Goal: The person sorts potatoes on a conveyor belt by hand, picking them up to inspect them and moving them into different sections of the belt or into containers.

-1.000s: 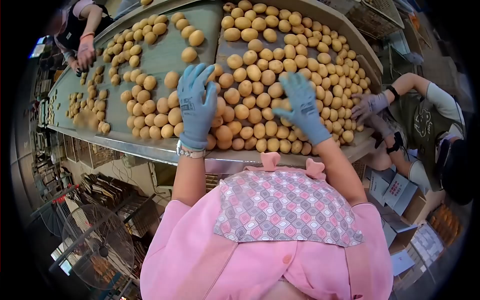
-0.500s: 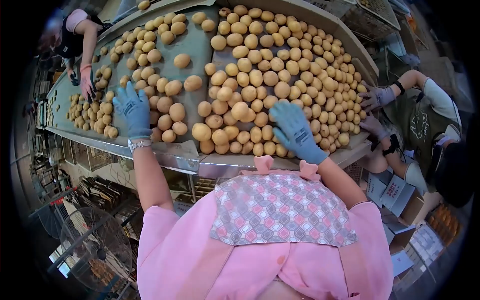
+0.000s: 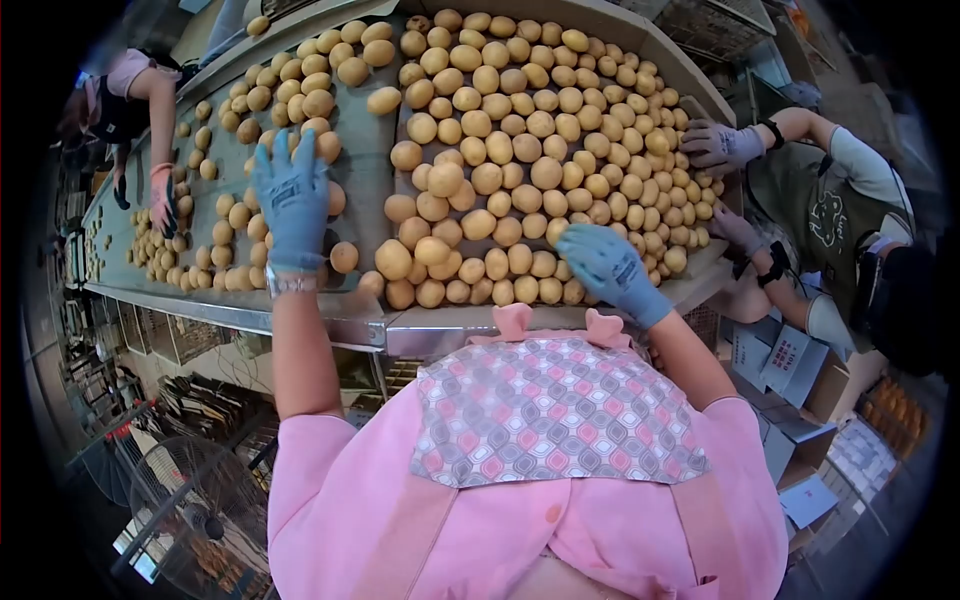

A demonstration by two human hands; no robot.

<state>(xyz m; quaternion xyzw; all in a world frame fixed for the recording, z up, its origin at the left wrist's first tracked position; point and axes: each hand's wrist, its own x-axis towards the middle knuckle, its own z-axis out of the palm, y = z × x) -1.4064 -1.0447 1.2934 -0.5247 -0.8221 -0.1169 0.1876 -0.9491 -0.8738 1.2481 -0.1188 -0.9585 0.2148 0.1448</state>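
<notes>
My left hand (image 3: 292,205), in a blue-grey glove with a metal watch at the wrist, lies palm down with fingers spread over potatoes (image 3: 318,103) on the green conveyor belt (image 3: 362,190). Its palm hides whatever is directly beneath. Over the dense potatoes (image 3: 545,172) on the right section rests my right hand (image 3: 612,268), gloved alike, fingers stretched out and touching the tops of some. Neither hand is wrapped round a potato.
A metal edge (image 3: 330,330) runs along my side of the belt. One co-worker's gloved hand (image 3: 163,198) is at the far left; another's gloved hand (image 3: 722,147) touches potatoes at the right end. Cardboard boxes (image 3: 795,375) and a fan (image 3: 200,510) stand below.
My left hand has moved forward and slightly right, and potatoes around it have shifted. My right hand has slid a little right and nearer to me. The left co-worker's hand has moved lower.
</notes>
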